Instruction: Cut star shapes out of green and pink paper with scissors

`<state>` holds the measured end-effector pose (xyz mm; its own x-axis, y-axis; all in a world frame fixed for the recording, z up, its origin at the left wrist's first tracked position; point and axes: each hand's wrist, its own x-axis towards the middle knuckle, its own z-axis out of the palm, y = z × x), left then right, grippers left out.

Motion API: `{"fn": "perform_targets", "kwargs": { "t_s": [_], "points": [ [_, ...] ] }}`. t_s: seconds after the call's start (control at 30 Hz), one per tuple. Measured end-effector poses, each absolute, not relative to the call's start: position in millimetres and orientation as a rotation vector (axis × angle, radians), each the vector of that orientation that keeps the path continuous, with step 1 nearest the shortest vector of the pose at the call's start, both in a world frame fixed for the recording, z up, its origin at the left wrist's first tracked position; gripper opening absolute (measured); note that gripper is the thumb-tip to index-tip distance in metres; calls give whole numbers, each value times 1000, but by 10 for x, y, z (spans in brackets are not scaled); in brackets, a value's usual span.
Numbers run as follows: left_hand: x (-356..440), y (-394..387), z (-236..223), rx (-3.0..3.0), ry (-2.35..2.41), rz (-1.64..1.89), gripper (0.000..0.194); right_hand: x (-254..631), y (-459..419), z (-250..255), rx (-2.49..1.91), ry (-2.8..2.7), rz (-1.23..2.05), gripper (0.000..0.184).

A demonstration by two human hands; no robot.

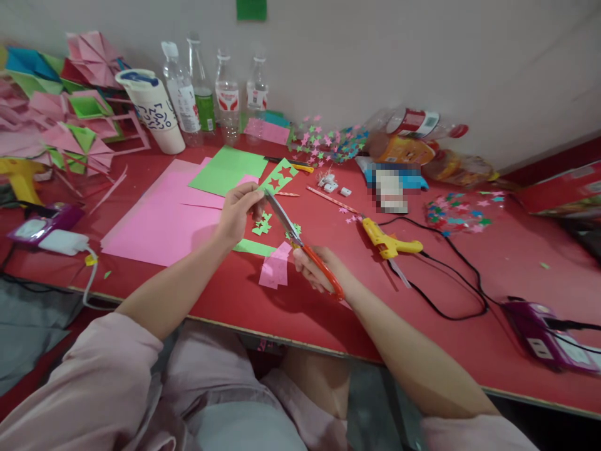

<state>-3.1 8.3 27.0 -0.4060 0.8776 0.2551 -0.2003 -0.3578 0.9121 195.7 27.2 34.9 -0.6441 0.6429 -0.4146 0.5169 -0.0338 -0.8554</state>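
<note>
Pinched in my left hand (239,213) is a strip of green paper (287,169) with star-shaped holes cut through it. My right hand (317,266) grips the orange handles of a pair of scissors (323,269); their blades point up and left, the tips at the strip's lower end beside my left fingertips. Whether the tips are biting into the paper I cannot tell. Below the blades lie small green paper stars (261,224), a green paper offcut (256,247) and pink paper pieces (275,268).
Pink sheets (154,219) and a green sheet (228,170) lie at left. Plastic bottles (228,100) and a white tumbler (153,113) stand behind. A yellow glue gun (389,241) with a black cord rests at right, near a purple power strip (549,335). Folded paper shapes (79,144) crowd the far left.
</note>
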Motion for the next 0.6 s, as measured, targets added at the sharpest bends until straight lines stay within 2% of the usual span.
{"fn": "perform_targets", "kwargs": {
  "t_s": [0.23,0.6],
  "points": [
    [-11,74,269,1005,1126,1884,14,1963,285,317,-1213,-2113,1789,44],
    [61,49,271,988,1021,1850,20,1979,214,294,-1105,-2076,1795,46]
  ]
}}
